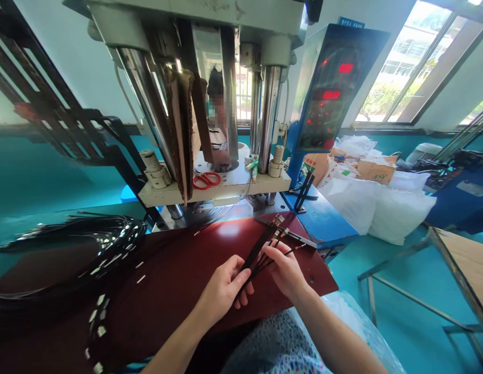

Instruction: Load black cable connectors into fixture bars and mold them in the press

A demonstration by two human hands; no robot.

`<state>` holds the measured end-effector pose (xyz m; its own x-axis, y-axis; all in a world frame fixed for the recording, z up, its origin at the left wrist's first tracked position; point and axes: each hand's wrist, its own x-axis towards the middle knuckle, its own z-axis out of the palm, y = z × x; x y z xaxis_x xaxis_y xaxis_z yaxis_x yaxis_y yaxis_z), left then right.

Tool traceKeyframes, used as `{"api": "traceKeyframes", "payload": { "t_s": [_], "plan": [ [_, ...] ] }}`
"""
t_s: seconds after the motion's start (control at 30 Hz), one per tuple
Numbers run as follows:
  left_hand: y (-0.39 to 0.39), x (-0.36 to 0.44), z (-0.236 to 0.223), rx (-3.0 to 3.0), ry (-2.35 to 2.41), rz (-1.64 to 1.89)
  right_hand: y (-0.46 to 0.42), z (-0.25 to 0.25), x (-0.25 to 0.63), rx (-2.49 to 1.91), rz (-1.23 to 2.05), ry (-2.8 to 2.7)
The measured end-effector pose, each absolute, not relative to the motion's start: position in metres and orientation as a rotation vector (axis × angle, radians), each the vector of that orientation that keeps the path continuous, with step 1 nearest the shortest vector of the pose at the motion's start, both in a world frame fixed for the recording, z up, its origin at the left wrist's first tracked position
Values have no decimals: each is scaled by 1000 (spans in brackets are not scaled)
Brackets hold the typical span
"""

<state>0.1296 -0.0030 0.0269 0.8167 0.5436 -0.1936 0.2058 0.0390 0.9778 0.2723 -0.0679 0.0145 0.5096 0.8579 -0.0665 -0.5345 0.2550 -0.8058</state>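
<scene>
Above the dark red tabletop point(175, 280), my left hand point(225, 283) is closed round a bundle of thin black cables point(254, 253), thumb on top. The bundle slants up and to the right, with small metallic connectors at its far end. My right hand point(282, 264) pinches several of the same cables further along, where their ends fan out. Part of the bundle is hidden by my fingers. Just beyond the cable ends lies a dark flat bar point(299, 239) at the table's edge.
A press with steel columns point(269, 114) stands ahead, red-handled scissors point(206, 180) on its bed. Coiled black cables point(120, 234) lie at left. A blue control box point(323, 88) and white sacks point(354, 200) are at right. Another person point(216, 104) is behind the press.
</scene>
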Motion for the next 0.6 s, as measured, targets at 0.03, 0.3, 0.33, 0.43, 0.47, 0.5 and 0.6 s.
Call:
{"api": "traceKeyframes", "payload": {
  "t_s": [0.03,0.3,0.33,0.43,0.47,0.5,0.6],
  "plan": [
    [-2,129,28,1533,613,281,-68,15,271,-866,990,-395],
    [-3,124,33,1476,592,225,-76,21,273,-874,975,-450],
    [-4,124,33,1480,588,222,-77,21,276,-896,962,-472],
    [-5,122,35,1481,582,224,-78,25,284,-893,872,-476],
    [-5,122,35,1473,580,218,-79,26,287,-868,861,-475],
    [-5,121,35,1461,577,212,-79,27,290,-839,871,-486],
    [-5,121,35,1424,580,207,-80,29,293,-732,961,-545]
  ]
}}
